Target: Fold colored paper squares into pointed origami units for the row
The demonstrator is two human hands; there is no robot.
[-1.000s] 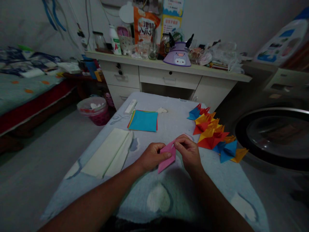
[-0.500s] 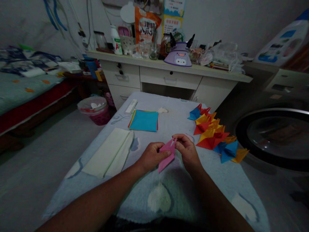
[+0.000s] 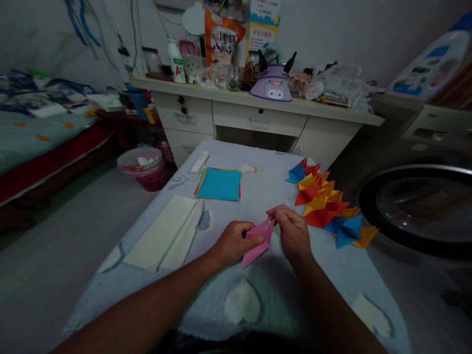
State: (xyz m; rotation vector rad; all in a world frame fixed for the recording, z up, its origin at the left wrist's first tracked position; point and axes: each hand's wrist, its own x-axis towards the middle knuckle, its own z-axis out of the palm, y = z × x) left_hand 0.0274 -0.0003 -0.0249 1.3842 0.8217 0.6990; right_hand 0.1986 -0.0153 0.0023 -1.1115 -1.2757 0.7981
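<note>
A piece of pink folded origami paper (image 3: 258,242), kite-shaped with a narrow tip, is held above the table between both hands. My left hand (image 3: 236,243) is closed on its left side, thumb lying across the front. At the upper right tip, the fingers of my right hand (image 3: 292,228) pinch the paper; the fingertips partly cover that tip. To the right stands a row of folded paper cranes (image 3: 324,199) in red, yellow, orange and blue. Beyond my left hand lies a stack of square coloured paper (image 3: 220,184), blue on top.
On the cloth-covered table (image 3: 243,302) lie a folded pale cloth or paper (image 3: 162,236) at left and a small white box (image 3: 199,162). A cluttered desk (image 3: 258,104) stands behind. A pink bin (image 3: 143,169) is at left, a washing machine (image 3: 416,147) at right.
My right hand has turned and shifted slightly right, with the pink paper's tip now pointing further right. My left hand still grips the paper's left side.
</note>
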